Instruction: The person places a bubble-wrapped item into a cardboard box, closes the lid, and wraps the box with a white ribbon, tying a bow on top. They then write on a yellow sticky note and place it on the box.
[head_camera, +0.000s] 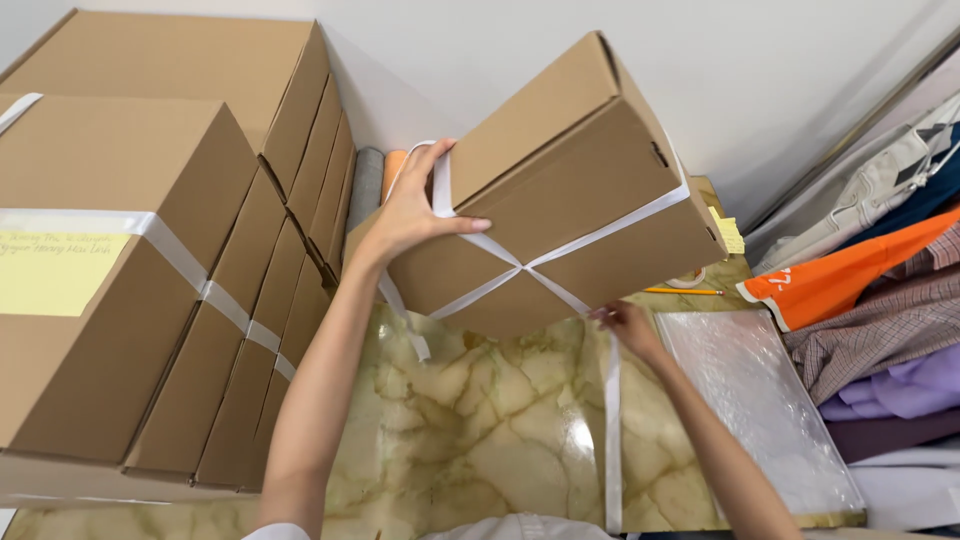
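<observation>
Head view. A cardboard box (570, 190) was held tilted above a marbled green-and-cream table (470, 430), one corner raised toward the white wall (760, 70). White strap (520, 262) crossed over the box's facing side in an X. The left hand (415, 215) gripped the box's left edge, its fingers closed over the cardboard and the strap, thumb lying along the face. The right hand (628, 325) sat just under the box's lower corner, fingers pinched together on the strap's loose end, which hung straight down across the table. To the left, a stack of strapped boxes (150, 270) stood touching one another, the nearest carrying a yellow note (55, 270). A pencil (683, 291) lay behind the box. A clear plastic sheet (765, 400) lay to the right, beside folded clothes (880, 300).
</observation>
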